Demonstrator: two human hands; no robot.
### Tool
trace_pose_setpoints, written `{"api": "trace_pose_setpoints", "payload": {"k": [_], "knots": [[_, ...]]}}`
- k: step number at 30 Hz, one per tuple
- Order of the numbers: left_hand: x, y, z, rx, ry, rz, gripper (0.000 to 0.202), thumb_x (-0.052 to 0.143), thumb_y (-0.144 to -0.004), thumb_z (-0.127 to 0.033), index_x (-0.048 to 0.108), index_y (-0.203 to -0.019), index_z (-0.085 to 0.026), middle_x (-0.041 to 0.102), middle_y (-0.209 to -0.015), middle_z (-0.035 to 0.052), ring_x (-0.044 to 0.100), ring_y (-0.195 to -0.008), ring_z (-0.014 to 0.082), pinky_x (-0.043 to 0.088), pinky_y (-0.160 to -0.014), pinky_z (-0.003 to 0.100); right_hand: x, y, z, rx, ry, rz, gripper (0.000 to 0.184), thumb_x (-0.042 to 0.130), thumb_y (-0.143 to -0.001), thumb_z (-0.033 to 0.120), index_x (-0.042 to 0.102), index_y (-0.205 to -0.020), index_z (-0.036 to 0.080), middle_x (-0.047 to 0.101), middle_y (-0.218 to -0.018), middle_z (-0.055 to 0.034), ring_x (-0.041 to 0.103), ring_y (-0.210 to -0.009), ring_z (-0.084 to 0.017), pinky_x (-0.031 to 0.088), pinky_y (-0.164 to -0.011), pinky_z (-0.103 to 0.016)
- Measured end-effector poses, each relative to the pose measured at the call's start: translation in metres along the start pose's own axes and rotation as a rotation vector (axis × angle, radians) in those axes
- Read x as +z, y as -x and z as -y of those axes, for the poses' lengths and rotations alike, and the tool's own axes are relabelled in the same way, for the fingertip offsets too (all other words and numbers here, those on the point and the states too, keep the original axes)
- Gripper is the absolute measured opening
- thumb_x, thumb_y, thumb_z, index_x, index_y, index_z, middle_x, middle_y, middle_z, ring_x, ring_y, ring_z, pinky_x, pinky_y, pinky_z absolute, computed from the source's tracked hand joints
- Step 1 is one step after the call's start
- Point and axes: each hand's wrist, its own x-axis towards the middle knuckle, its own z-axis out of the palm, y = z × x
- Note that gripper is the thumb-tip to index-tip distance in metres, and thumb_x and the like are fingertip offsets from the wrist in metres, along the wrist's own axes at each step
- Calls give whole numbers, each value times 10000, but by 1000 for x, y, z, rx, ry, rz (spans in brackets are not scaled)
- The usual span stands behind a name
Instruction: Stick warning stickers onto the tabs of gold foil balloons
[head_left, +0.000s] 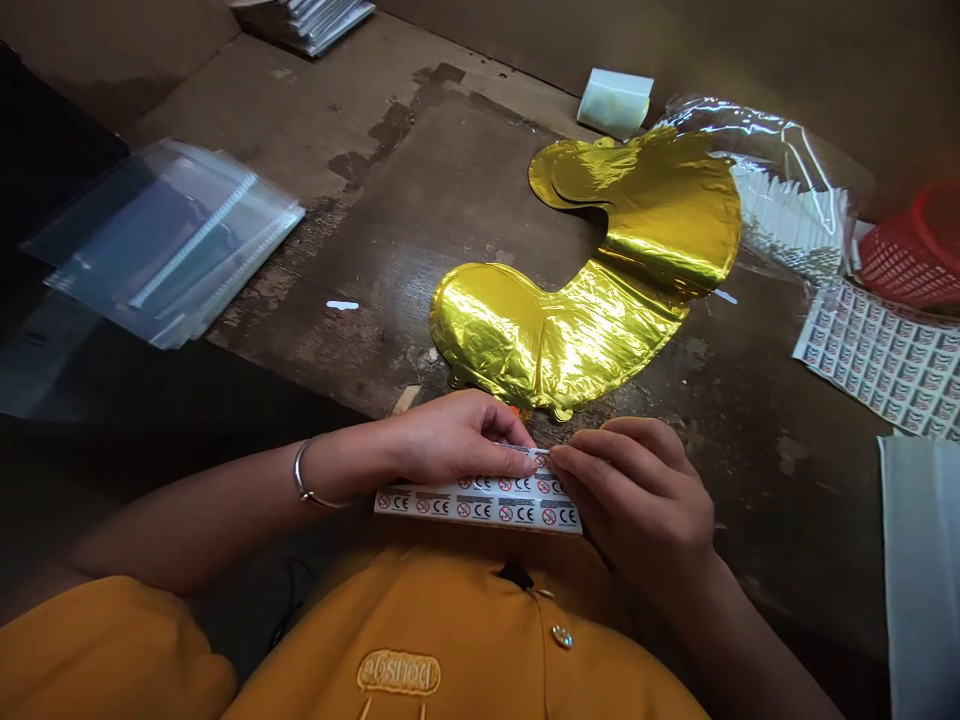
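Observation:
My left hand (450,437) is closed on the top edge of a strip of white CE warning stickers (480,503), held close to my body at the table's near edge. My right hand (637,495) pinches the same strip at its upper right corner, thumb and forefinger pressed together on one sticker. Just beyond my hands lies a flat, uninflated gold foil balloon (592,290), curved like a hook, shiny and wrinkled. A bracelet sits on my left wrist.
A stack of clear plastic bags (172,240) lies at the left. A larger sticker sheet (885,355), a red basket (915,245) and a clear bag of white items (780,200) sit at the right. A small white packet (615,100) lies behind the balloon on the worn wooden table (420,200).

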Motion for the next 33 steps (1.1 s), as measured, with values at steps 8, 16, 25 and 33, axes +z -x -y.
{"api": "trace_pose_setpoints", "payload": {"k": [8,16,25,33], "knots": [[-6,3,-5,-66,-79,46,198,707,-776,-293,688,-898,-138,650,-687,-17,547,-562,85,406,-548,195,1,4,8,-102,30,-65,255,666,-795,130,647,-1005,273,714,-892,-36,625,-803,-209,529,-715,-370],[-1,22,-5,626,-1244,-350,219,461,-925,-156,671,-864,-151,720,-964,94,657,-890,208,468,-832,352,-11,-33,-19,503,-320,-100,42,637,-844,224,635,-810,249,650,-884,-29,626,-862,-207,504,-779,-365],[-11,10,29,769,-1422,-306,222,439,-931,-77,653,-894,-125,643,-1267,136,573,-1231,299,330,-1107,564,31,-53,-42,418,-327,157,84,612,-846,210,638,-766,218,645,-841,-29,604,-827,-181,466,-745,-322],[-9,7,37,783,-1364,-324,178,491,-902,-67,656,-881,-130,631,-1280,160,556,-1252,301,285,-1130,588,31,-57,-43,376,-304,248,88,611,-845,210,644,-763,221,629,-847,-33,579,-841,-188,453,-737,-339]]}}
